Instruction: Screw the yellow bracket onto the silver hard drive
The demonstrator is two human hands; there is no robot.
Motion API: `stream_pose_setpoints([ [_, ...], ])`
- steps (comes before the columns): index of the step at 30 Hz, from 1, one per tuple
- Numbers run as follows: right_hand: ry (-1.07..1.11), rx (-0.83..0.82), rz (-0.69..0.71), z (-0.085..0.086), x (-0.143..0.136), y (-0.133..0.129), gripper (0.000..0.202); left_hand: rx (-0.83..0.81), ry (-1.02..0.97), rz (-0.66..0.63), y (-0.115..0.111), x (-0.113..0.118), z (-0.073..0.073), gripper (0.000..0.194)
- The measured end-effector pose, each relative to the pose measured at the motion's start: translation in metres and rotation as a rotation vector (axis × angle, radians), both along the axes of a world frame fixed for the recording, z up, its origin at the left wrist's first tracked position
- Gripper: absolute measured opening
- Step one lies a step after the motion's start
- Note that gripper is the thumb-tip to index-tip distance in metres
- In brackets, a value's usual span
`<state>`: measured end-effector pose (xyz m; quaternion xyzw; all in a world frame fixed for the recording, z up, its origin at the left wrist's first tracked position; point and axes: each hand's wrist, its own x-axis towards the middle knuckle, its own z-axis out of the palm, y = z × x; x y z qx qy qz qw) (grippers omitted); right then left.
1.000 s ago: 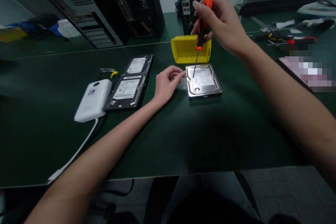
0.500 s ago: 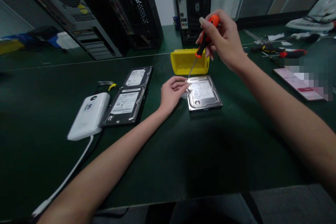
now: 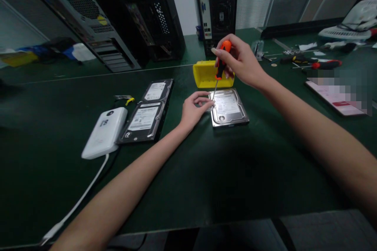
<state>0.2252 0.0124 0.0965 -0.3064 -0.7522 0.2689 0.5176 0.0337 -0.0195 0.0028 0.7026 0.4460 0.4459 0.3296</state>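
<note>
A silver hard drive with a white label lies flat on the green table. My right hand is closed round the orange and black handle of a screwdriver. Its shaft slants down to the upper left part of the drive, with the tip close to my left fingertips. My left hand rests at the drive's left edge, thumb and fingers bent together on it. Whether something small lies between those fingers is hidden. Just behind the drive, a yellow plastic bin lies with its opening towards me.
Two more hard drives lie end to end on the left, beside a white box-shaped device with a cable. Computer cases stand at the back. Pliers and a pink-screened phone lie on the right.
My right hand and the screwdriver have come lower and slightly left, and the shaft stands more upright. My left hand stays at the drive's left edge. The whole view has shifted a little.
</note>
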Motion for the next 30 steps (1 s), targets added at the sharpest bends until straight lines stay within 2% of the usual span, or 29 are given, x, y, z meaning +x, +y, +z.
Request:
stream_pose_setpoints([
  [11,-0.037,-0.001,0.011,0.004,-0.006,-0.011,0.035,-0.093,0.023,-0.071,-0.005,-0.008,0.005,0.040],
  [23,-0.056,-0.013,-0.002,0.003,-0.007,-0.011,0.034,-0.213,0.017,-0.151,0.001,-0.015,0.009,0.046],
  [30,-0.045,0.003,0.004,0.001,-0.006,-0.008,0.036,-0.268,-0.038,-0.240,0.002,-0.020,0.014,0.032],
])
